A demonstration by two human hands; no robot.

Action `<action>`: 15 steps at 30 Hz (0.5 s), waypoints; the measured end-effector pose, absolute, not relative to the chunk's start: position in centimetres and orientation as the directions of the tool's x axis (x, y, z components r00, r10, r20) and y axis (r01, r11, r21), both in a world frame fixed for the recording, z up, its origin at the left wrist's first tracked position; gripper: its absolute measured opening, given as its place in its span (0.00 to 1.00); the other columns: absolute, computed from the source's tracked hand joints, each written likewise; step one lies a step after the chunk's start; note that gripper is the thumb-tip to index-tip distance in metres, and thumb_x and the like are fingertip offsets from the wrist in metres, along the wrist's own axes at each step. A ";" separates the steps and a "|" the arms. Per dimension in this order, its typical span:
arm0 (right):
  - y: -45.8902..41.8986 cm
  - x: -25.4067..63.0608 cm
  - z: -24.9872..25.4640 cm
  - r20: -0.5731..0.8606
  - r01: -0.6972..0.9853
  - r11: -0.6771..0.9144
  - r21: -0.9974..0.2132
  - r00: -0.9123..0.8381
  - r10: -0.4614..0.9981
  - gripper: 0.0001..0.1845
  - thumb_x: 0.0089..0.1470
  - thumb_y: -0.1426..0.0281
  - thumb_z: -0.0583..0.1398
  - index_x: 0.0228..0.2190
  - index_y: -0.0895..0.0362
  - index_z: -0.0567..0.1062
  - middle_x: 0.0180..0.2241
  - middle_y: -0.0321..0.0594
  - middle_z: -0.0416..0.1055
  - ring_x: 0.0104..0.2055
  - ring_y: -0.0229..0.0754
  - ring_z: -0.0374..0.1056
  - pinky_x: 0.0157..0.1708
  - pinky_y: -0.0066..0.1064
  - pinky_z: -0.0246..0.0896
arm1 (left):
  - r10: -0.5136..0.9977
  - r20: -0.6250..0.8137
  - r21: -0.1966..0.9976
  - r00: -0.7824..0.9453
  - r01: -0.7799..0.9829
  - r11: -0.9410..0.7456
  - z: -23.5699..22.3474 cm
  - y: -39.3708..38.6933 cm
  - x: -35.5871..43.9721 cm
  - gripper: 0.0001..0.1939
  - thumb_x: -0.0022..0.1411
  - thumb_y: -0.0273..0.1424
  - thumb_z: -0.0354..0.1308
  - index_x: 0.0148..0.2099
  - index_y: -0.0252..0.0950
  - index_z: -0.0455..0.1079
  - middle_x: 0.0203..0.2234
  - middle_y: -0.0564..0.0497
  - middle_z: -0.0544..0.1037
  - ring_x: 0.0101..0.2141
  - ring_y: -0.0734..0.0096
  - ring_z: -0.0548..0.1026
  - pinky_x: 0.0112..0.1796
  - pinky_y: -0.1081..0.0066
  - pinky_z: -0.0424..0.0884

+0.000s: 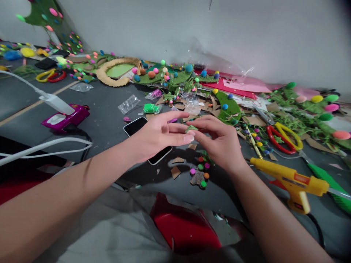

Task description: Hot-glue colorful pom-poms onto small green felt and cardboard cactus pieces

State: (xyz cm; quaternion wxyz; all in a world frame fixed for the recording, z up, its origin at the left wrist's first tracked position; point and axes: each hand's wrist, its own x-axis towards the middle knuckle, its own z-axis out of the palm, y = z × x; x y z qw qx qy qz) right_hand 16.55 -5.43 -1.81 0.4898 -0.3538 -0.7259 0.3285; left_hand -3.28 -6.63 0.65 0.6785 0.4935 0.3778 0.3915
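My left hand (160,136) and my right hand (221,140) meet over the middle of the dark table. A small green piece (191,128), perhaps felt or yarn-covered, sits pinched at their fingertips. My right thumb and index finger close on it. My left thumb and a finger grip its near side, while the left index finger stretches out above. Below the left hand lies a phone (159,156), partly covered. Beneath the right hand is a small grey-brown piece (197,178) with coloured balls around it. Cardboard scraps (176,172) lie nearby.
At right lie a yellow glue gun (290,177), red-yellow scissors (285,137) and a green-handled tool (330,186). A purple device with a white plug (64,118) and white cables stand left. Green craft pieces with coloured balls (175,77) and a tan ring (102,75) line the wall.
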 end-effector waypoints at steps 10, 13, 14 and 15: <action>-5.2 16.7 -1.6 0.385 0.234 0.399 -0.887 -0.101 0.917 0.12 0.58 0.61 0.68 0.29 0.56 0.81 0.26 0.34 0.75 0.28 0.35 0.67 0.30 0.29 0.64 | 0.938 -0.062 0.991 0.342 0.133 0.017 0.4 -6.5 -3.1 0.28 0.58 0.34 0.72 0.58 0.35 0.69 0.31 0.51 0.85 0.38 0.63 0.84 0.45 0.64 0.78; -5.0 17.2 -1.4 0.356 0.168 0.358 -0.919 -0.043 0.934 0.11 0.56 0.60 0.69 0.34 0.55 0.83 0.30 0.35 0.79 0.30 0.35 0.70 0.32 0.28 0.66 | 0.910 -0.135 0.990 0.393 0.014 0.140 0.2 -6.7 -3.1 0.27 0.56 0.29 0.73 0.56 0.34 0.69 0.36 0.48 0.85 0.41 0.63 0.85 0.48 0.64 0.79; -4.9 17.3 -1.4 0.344 0.142 0.349 -0.926 -0.056 0.937 0.12 0.56 0.60 0.69 0.36 0.55 0.83 0.33 0.36 0.80 0.32 0.36 0.71 0.33 0.29 0.67 | 0.901 -0.143 0.984 0.409 -0.043 0.175 0.2 -6.7 -3.1 0.27 0.56 0.27 0.73 0.56 0.34 0.69 0.38 0.48 0.85 0.42 0.63 0.85 0.48 0.64 0.79; -4.9 17.4 -1.5 0.331 0.123 0.340 -0.932 -0.087 0.940 0.13 0.55 0.60 0.70 0.39 0.54 0.83 0.35 0.37 0.81 0.33 0.37 0.73 0.34 0.29 0.67 | 0.897 -0.142 0.974 0.419 -0.101 0.201 0.1 -6.7 -3.1 0.28 0.56 0.26 0.73 0.56 0.35 0.69 0.39 0.48 0.85 0.42 0.63 0.84 0.49 0.64 0.79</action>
